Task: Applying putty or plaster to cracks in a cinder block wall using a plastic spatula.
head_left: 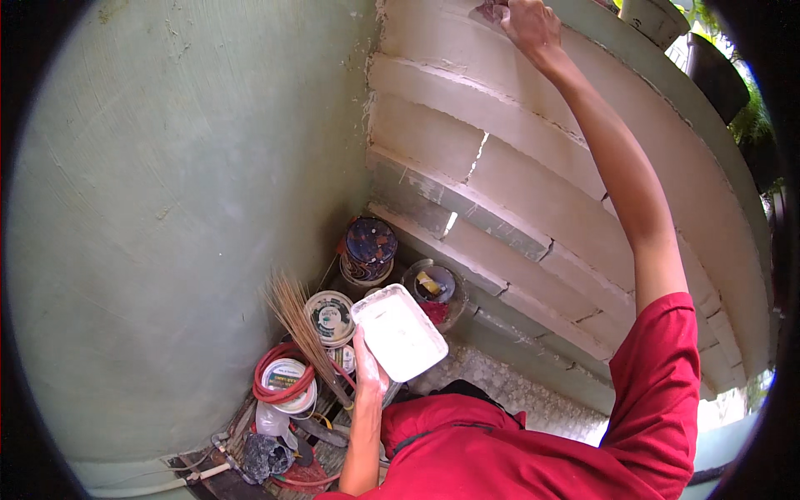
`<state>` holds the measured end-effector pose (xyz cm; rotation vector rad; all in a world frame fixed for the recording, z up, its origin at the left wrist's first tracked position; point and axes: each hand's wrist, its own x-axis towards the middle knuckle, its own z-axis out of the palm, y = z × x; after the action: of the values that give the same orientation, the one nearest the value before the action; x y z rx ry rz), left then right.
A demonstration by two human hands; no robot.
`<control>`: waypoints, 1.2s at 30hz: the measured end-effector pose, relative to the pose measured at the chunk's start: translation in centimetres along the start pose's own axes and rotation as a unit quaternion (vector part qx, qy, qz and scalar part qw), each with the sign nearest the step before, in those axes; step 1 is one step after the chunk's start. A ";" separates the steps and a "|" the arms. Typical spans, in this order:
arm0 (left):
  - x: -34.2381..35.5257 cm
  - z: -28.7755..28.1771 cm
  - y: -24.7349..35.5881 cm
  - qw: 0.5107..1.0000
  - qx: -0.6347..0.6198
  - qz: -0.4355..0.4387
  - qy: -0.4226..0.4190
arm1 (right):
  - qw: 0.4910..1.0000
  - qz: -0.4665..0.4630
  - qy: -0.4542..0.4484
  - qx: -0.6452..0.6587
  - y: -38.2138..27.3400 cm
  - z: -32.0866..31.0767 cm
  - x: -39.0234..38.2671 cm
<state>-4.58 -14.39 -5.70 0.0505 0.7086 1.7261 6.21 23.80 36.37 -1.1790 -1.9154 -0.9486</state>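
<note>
My left hand (369,365) is closed on the near left side of a shallow white rectangular tub (400,332), its inside coated in white. Raised high at the top, my right hand (533,27) pinches a small flat reddish-brown piece (486,11) against the upper part of the pale slatted wall (450,37). The upper frame edge cuts off part of that hand, and the piece's exact kind cannot be made out.
A plain green wall (183,183) rises at left. Below stand a dark patterned bucket (370,243), a lidded white tub (330,318), a stick broom (304,329), a coiled red hose (260,375) and a clear basin (454,304). Potted plants (718,79) line the upper right ledge.
</note>
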 end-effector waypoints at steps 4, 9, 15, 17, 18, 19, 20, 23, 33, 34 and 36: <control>0.0 -0.1 0.0 1.000 -0.003 0.007 -0.010 | 0.996 -0.031 -0.087 0.015 -1.2 1.6 -2.3; 0.3 0.0 -0.5 1.000 -0.004 -0.008 -0.016 | 0.994 -0.046 -0.103 -0.011 0.8 2.1 -2.0; 0.7 0.2 -0.3 1.000 0.010 -0.016 -0.021 | 0.995 -0.042 0.007 0.093 1.7 -6.0 -2.6; 0.9 0.1 -0.3 1.000 0.013 -0.018 -0.023 | 0.985 -0.033 -0.038 0.164 3.2 -7.1 -5.3; 1.1 -0.4 -0.4 0.999 0.017 -0.010 -0.029 | 0.968 -0.026 -0.081 0.236 4.2 -7.4 -6.5; 1.4 -0.2 -0.5 0.999 0.021 -0.006 -0.045 | 0.936 0.025 -0.109 0.333 6.1 -6.8 -7.9; 1.6 0.5 -0.6 0.998 0.023 -0.009 -0.057 | 0.893 0.076 -0.133 0.422 7.9 -5.9 -9.5; 1.3 1.5 -0.1 0.997 0.042 0.000 -0.063 | 0.790 0.196 -0.120 0.569 7.4 -5.0 -14.5; 0.8 1.9 -0.6 0.996 0.059 -0.016 -0.065 | 0.912 0.200 0.005 0.357 4.2 -3.8 -14.9; 0.8 1.8 -0.7 0.996 0.056 -0.019 -0.061 | 0.916 0.222 0.029 0.333 3.4 -4.1 -14.1; 0.6 1.6 -0.9 0.997 0.057 -0.014 -0.058 | 0.918 0.242 0.051 0.310 1.9 -4.5 -12.8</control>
<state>-3.34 -13.07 -5.07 0.2184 0.7175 1.6412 13.24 15.23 28.33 -1.0985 -1.5466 -0.1091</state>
